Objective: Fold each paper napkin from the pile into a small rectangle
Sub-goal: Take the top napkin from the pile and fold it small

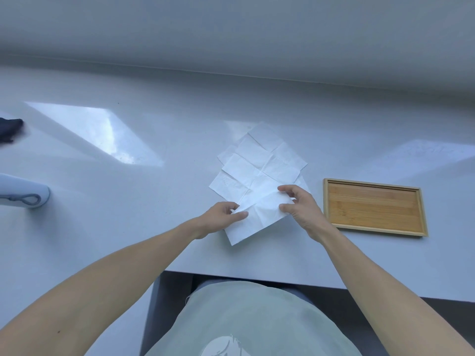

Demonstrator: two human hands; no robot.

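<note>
1. Head view looks down on a pale glossy surface (154, 227) where a spread pile of white paper napkins (259, 160) lies near the middle.
2. One napkin (254, 219), creased and partly folded, sits at the near end of the pile, overlapping it.
3. Left hand (223, 214) pinches that napkin's left edge between thumb and fingers.
4. Right hand (300, 209) pinches its right edge, thumb below and fingers curled over the top.
5. To the right, well apart from the pile, rests a shallow wooden tray (421, 217).
6. A white handle with a cord loop (25, 195) lies at the far left edge, with a dark cloth (9, 129) beyond it.
</note>
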